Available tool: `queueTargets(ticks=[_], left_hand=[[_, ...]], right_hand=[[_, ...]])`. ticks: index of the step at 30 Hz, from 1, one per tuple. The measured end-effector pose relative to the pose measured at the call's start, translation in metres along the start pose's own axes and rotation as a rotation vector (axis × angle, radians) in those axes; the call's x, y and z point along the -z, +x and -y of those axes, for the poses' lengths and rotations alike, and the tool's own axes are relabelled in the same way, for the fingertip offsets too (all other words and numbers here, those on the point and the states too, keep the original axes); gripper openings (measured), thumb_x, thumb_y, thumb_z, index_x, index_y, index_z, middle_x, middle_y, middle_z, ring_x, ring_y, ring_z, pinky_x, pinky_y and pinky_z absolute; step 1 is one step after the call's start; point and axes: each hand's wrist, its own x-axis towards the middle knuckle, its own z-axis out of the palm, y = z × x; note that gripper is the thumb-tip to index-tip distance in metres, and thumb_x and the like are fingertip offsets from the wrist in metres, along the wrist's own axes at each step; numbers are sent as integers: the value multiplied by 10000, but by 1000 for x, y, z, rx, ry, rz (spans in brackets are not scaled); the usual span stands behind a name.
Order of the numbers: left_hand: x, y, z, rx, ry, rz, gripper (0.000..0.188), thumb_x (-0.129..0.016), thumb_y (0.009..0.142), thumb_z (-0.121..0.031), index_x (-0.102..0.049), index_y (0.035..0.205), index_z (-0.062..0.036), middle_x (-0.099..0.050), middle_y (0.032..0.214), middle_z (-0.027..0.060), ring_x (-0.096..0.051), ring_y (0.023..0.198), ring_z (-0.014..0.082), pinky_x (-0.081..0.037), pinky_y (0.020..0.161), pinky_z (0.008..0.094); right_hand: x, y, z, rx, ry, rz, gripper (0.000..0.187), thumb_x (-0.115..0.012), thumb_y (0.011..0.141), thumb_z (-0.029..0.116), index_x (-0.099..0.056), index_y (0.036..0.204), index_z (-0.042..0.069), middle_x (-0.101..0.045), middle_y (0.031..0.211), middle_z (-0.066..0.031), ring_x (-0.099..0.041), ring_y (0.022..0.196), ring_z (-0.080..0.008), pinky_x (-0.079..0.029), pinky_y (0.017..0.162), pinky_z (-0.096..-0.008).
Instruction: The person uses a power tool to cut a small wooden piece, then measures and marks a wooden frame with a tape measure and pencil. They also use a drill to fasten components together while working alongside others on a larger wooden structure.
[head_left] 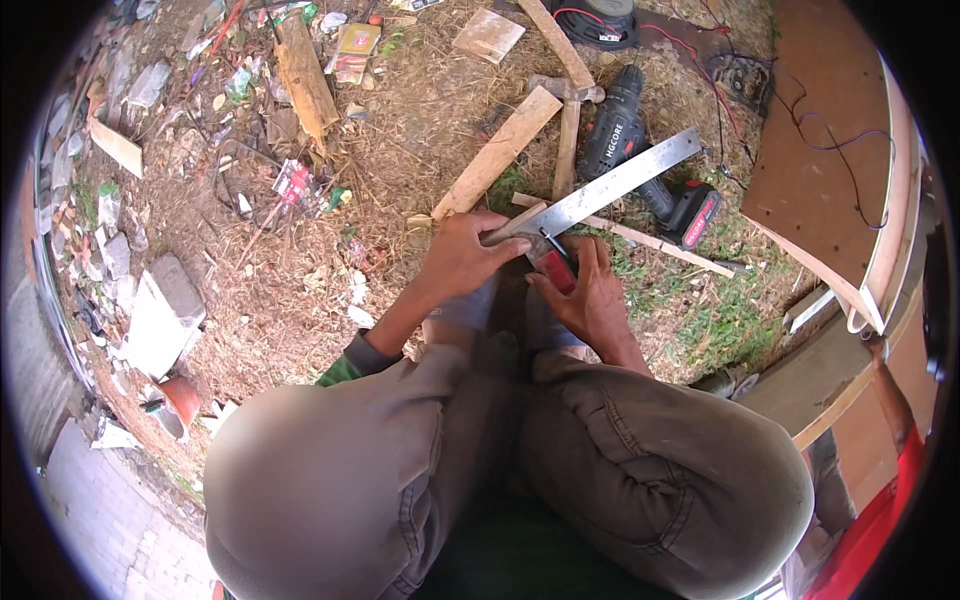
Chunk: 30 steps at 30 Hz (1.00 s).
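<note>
Bare forearms; dark green sleeve cuff; baggy grey-brown trousers.

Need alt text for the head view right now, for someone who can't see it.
A crouching person's left hand presses a metal try square onto a wood strip on straw-covered ground, while the right hand holds a red-and-black tool at its corner. A cordless drill and timber offcuts lie just beyond.

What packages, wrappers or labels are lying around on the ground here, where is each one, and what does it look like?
Yellow packet: top centre-left by the log, flat rectangle, yellow with red.
Red wrapper: left of the left hand, crumpled, red and white.
Drill label: on the drill's battery, right of the ruler, red with white print.
Other litter at top left is too small to tell.
</note>
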Motion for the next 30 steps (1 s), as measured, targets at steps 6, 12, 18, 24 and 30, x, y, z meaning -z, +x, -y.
queueTargets(ticks=[6,12,18,24,30], left_hand=[[6,-3,10,-28,-94,73,327,-724,1039,-283,-794,1166,10,-756,919,86,-641,769,120,-517,709,314],[15,-3,19,147,-316,198,292,-583,1098,-192,-773,1084,30,-730,891,26,-552,686,52,-455,615,256],[35,-3,6,141,-433,1,324,-574,1105,-185,-778,1218,40,-735,896,33,-596,697,75,-506,654,257],[78,4,-8,163,-688,-102,371,-548,1118,-156,-721,1358,69,-761,1040,90,-694,864,150,-586,823,312],[83,-1,-14,206,-778,-100,379,-544,1119,-152,-698,1374,82,-761,1040,97,-702,836,168,-585,793,311]], right_hand=[[-5,1,0,6,-21,-18,492,-862,884,325,-590,1168,30,-608,1143,-184,-705,958,-435,-590,779,-546],[-3,0,0,4,-31,-8,484,-861,885,330,-585,1150,33,-612,1130,-169,-711,931,-428,-589,761,-545],[2,4,8,0,-49,-5,499,-861,895,357,-598,1178,41,-621,1155,-161,-728,921,-426,-600,715,-537],[-9,40,21,111,-96,-171,491,-847,923,353,-630,1224,32,-650,1231,-175,-740,974,-424,-623,743,-520],[-6,48,32,144,16,-307,345,-780,998,209,-660,1233,-14,-665,1184,-227,-701,1039,-441,-569,854,-527]])
